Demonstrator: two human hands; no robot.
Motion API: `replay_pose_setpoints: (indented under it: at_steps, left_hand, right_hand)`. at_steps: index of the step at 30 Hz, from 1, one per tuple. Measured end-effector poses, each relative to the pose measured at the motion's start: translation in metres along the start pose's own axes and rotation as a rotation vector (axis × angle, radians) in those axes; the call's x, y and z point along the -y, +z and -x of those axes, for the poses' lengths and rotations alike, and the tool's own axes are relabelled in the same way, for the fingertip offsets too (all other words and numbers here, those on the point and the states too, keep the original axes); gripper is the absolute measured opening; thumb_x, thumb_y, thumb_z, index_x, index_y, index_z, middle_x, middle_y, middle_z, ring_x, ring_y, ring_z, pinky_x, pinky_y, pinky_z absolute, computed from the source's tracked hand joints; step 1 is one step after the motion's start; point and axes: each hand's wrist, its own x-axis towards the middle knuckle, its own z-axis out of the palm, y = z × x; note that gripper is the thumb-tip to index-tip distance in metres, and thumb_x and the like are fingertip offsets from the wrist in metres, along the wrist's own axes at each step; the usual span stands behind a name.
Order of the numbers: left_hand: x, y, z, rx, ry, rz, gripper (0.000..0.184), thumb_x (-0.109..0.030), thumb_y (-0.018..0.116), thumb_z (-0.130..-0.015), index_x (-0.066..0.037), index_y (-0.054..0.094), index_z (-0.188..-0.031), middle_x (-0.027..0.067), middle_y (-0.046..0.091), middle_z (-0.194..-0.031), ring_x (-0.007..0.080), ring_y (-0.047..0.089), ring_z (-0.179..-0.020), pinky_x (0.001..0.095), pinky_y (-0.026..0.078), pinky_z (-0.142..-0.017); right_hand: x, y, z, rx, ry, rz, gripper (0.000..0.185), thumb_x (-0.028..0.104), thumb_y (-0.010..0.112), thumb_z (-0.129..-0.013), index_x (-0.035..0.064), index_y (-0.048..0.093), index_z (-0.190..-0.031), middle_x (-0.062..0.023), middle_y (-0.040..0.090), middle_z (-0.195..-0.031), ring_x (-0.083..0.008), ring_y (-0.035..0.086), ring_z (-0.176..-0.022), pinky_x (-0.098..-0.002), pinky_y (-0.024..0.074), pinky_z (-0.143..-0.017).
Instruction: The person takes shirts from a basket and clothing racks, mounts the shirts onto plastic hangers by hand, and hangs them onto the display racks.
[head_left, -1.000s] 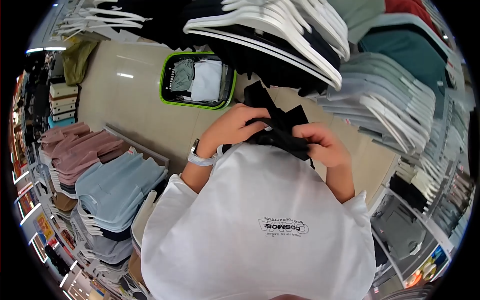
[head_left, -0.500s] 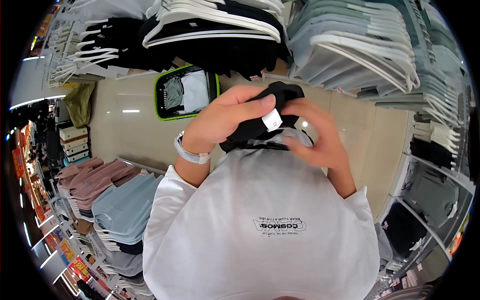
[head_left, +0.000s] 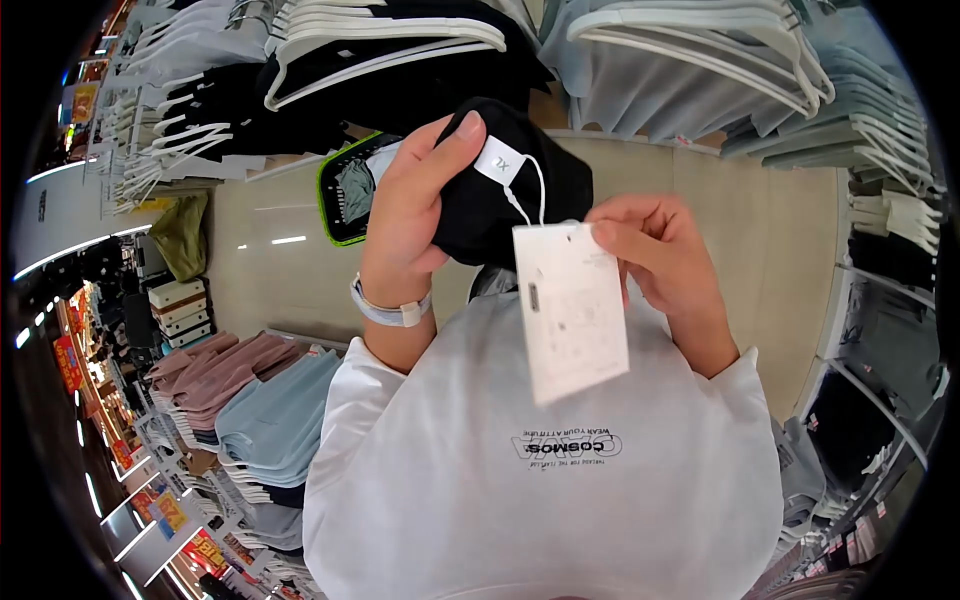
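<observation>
A bunched black garment [head_left: 545, 165] is in front of my chest, gripped by my left hand [head_left: 410, 185] with the thumb on top. A small white size label [head_left: 499, 160] marked XL shows on it beside that thumb. From the label a white string loop [head_left: 530, 195] runs to a white hang tag [head_left: 570, 315]. My right hand [head_left: 655, 250] pinches this tag at its upper right corner, thumb in front. The print on the tag is too faint to read. A pale band with a small square piece circles my left wrist.
A green-rimmed black basket [head_left: 345, 190] on the floor holds folded grey-green and white cloth, partly hidden behind my left hand. Hanging racks carry black clothes [head_left: 400, 80] and grey clothes [head_left: 660, 90] ahead. Pink garments [head_left: 225, 360] and light blue garments [head_left: 280, 405] hang at left.
My right hand, blurred beside the garment before, now holds the hang tag out in front of my shirt. My left hand and the garment have moved up and left; the size label faces up.
</observation>
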Motion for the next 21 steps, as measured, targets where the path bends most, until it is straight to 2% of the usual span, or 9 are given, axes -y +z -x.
replay_pose_setpoints:
  at_steps: [2,5,12,18,20,21]
  left_hand:
    - [0.005,0.004,0.0,-0.015,0.017,0.014,0.025,-0.021,0.052,-0.092,0.0,0.06,-0.103,0.0051,0.066,-0.09,0.0112,0.063,-0.079,0.0228,0.05,-0.07]
    - [0.006,0.013,0.005,-0.053,0.043,0.002,0.026,-0.021,0.05,-0.093,0.001,0.059,-0.104,0.0068,0.066,-0.091,0.0123,0.064,-0.079,0.0231,0.051,-0.07]
    - [0.009,0.009,0.007,0.026,0.022,0.027,0.029,-0.021,0.047,-0.094,0.003,0.058,-0.107,0.0085,0.065,-0.093,0.0136,0.064,-0.08,0.024,0.051,-0.07]
    - [0.008,0.01,0.01,0.003,0.04,0.021,0.03,-0.022,0.047,-0.094,0.003,0.058,-0.106,0.0076,0.065,-0.092,0.0124,0.063,-0.081,0.0232,0.05,-0.071]
    - [0.009,0.011,0.01,0.025,0.034,0.0,0.029,-0.022,0.048,-0.094,0.003,0.058,-0.106,0.007,0.065,-0.092,0.0116,0.063,-0.08,0.0229,0.049,-0.071]
    - [0.009,0.011,0.011,0.05,0.023,-0.022,0.029,-0.022,0.049,-0.094,0.003,0.059,-0.106,0.0064,0.065,-0.092,0.0109,0.062,-0.08,0.0225,0.049,-0.071]
  right_hand:
    - [-0.002,0.005,0.004,-0.146,-0.065,0.093,0.017,0.011,0.062,-0.085,-0.0049,0.064,-0.09,-0.0102,0.066,-0.072,-0.0113,0.06,-0.052,-0.0218,0.0442,-0.038]
    - [0.008,0.013,0.015,-0.215,-0.05,0.175,0.016,0.01,0.061,-0.085,-0.0048,0.064,-0.09,-0.0093,0.066,-0.072,-0.009,0.058,-0.051,-0.0215,0.0428,-0.037]
    - [0.013,0.023,0.026,-0.269,-0.05,0.195,0.016,0.01,0.06,-0.086,-0.0044,0.065,-0.09,-0.0076,0.066,-0.071,-0.0065,0.056,-0.052,-0.0204,0.0405,-0.036]
    - [0.009,0.022,0.023,-0.191,-0.019,0.239,0.01,0.005,0.055,-0.086,-0.0018,0.061,-0.09,-0.0087,0.066,-0.081,-0.0058,0.057,-0.06,-0.0201,0.0398,-0.039]
    - [-0.009,0.01,0.016,0.037,-0.02,0.062,0.004,0.005,0.053,-0.084,0.0022,0.056,-0.084,-0.008,0.064,-0.08,-0.0085,0.057,-0.068,-0.0216,0.0412,-0.049]
    - [-0.018,0.012,0.012,0.092,-0.016,-0.156,0.007,0.008,0.055,-0.082,0.0047,0.051,-0.077,-0.0067,0.06,-0.072,-0.0131,0.055,-0.069,-0.0234,0.0405,-0.058]
